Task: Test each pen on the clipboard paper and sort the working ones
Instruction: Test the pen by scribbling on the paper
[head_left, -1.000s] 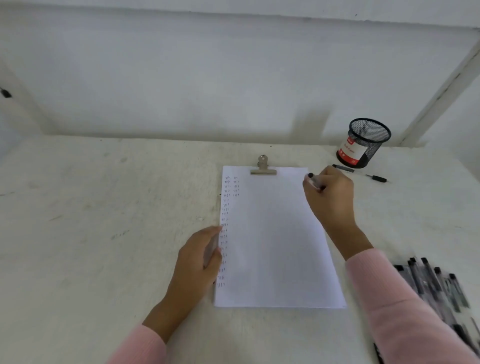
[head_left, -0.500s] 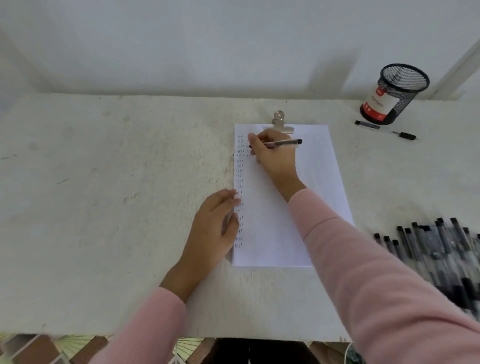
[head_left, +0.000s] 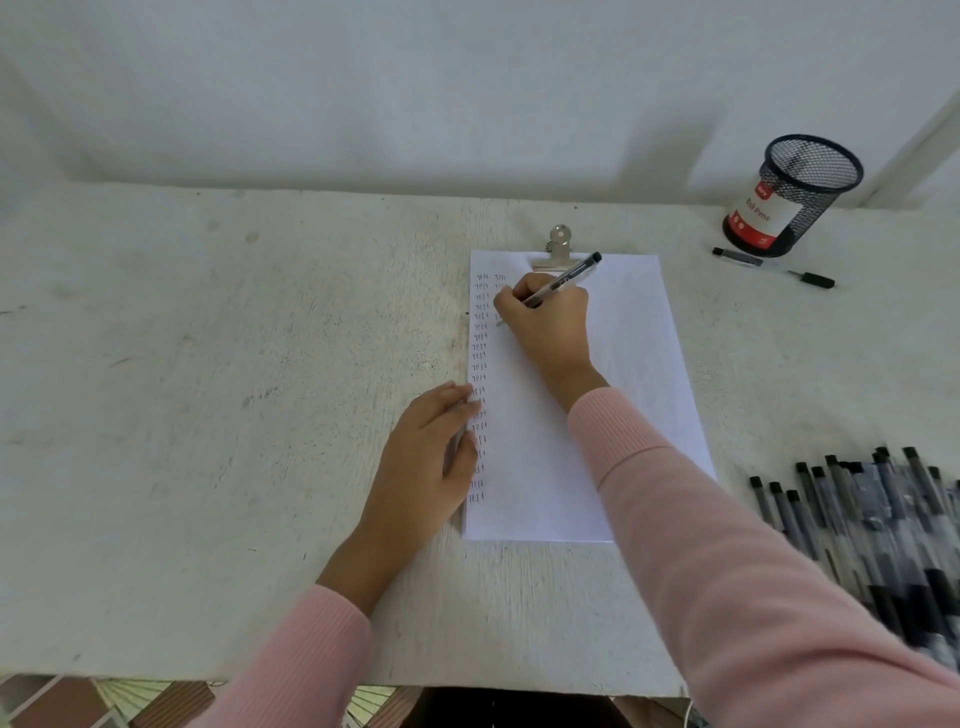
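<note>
A white sheet of paper (head_left: 634, 364) lies on a clipboard under a metal clip (head_left: 558, 252). Columns of small written marks run down its left side. My right hand (head_left: 548, 325) grips a pen (head_left: 563, 283) in a writing hold, tip down on the paper near the top of the second column. My left hand (head_left: 426, 457) rests flat on the paper's left edge, with a thin grey object under its fingers that I cannot identify. A black mesh pen cup (head_left: 795, 195) stands at the back right.
A heap of several black-capped pens (head_left: 872, 519) lies at the right edge of the white table (head_left: 208, 415). One pen (head_left: 771, 266) lies in front of the mesh cup. A wall rises behind the table. The table's front edge is near my sleeves.
My right hand has brought the pen from the paper's top right to its upper left and set the tip down. The pen has tilted more upright. My left hand has stayed on the paper's edge.
</note>
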